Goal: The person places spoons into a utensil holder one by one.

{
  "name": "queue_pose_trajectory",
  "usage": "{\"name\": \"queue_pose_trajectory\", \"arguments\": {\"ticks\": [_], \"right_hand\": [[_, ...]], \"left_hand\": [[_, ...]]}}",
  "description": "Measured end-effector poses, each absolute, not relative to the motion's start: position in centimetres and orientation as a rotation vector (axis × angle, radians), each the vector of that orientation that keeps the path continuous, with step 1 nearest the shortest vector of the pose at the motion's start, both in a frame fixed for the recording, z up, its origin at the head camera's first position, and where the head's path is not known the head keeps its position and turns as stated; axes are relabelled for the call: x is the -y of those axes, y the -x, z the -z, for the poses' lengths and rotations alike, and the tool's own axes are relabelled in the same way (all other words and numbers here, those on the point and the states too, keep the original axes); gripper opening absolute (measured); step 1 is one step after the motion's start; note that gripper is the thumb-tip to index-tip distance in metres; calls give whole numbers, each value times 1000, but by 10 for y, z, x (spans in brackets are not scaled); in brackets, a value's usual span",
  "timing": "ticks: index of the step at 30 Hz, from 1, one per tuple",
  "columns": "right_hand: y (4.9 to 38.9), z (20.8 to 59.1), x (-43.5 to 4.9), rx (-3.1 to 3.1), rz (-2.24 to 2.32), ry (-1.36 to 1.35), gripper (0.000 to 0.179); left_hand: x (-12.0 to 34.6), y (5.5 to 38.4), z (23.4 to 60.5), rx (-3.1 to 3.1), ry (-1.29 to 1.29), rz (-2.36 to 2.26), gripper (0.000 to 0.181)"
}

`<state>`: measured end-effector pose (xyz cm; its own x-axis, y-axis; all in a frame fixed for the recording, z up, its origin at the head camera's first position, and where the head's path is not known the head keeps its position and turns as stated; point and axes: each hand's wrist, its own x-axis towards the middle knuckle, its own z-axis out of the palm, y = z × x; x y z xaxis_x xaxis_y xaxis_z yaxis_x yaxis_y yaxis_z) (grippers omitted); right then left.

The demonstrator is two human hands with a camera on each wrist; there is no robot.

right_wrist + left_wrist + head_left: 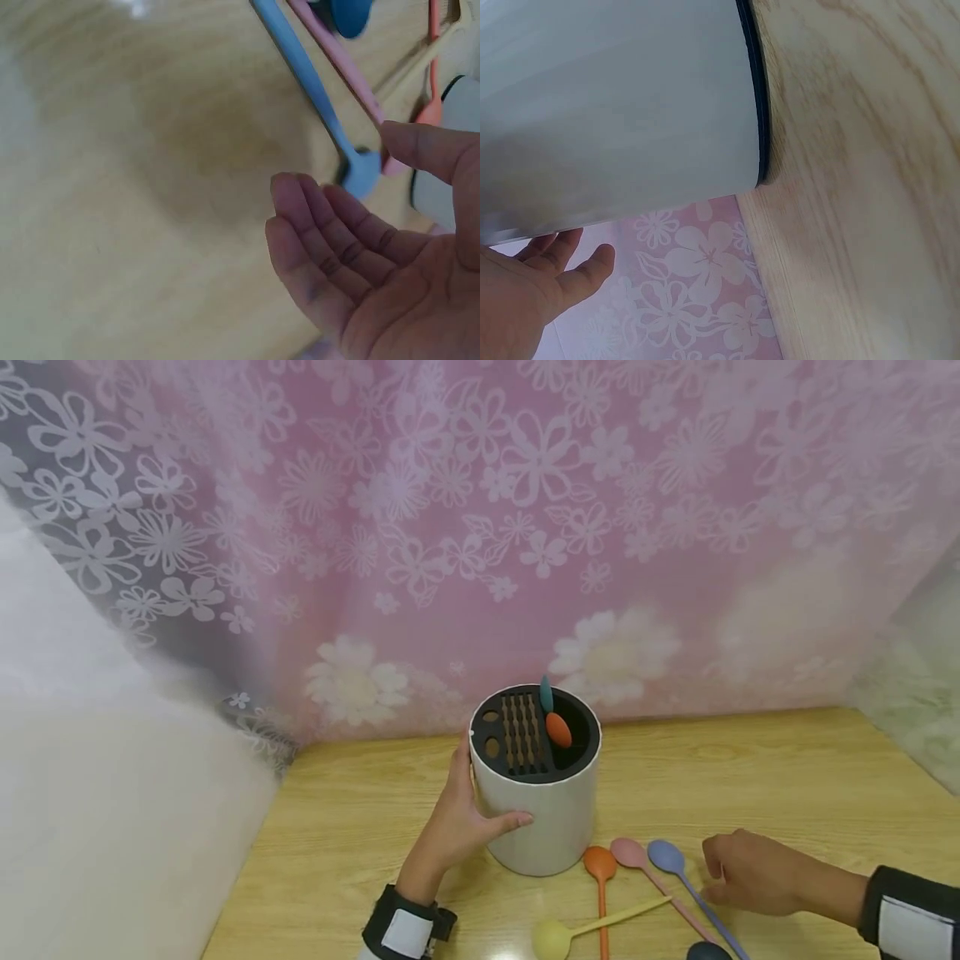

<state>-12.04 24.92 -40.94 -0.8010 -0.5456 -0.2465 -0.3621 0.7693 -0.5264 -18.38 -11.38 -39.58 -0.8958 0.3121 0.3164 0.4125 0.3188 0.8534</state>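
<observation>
Steadying the holder (555,793) one-handed

Step in hand, apparently: bracing it, clasped at lower centre of the head frame between thumb and fingers of the left hand (465,818). At lower right, hovering just beside the blue spoon (666,857) with the right hand (757,872), empty, with thumb apart from loosely bent fingers. Probably called for next: pinching that spoon's handle.

Illumination: bright, diffuse. Glare: on the table (322,860), near side. Right wrist view: soft shadow, slight blur.
</observation>
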Motion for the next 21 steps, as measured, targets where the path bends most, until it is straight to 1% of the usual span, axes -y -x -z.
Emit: {"name": "queue_pose_trajectory", "arguments": {"ticks": [5,12,21], "right_hand": [[119,430,-250,-2587,712,697,24],[118,441,-251,-2606,726,658,20],[131,442,-250,-2666,668,608,18]], "left_hand": [[116,195,419,2472,656,1617,122],[114,194,422,2471,683,1604,122],[114,197,419,2479,661,1585,124]]}}
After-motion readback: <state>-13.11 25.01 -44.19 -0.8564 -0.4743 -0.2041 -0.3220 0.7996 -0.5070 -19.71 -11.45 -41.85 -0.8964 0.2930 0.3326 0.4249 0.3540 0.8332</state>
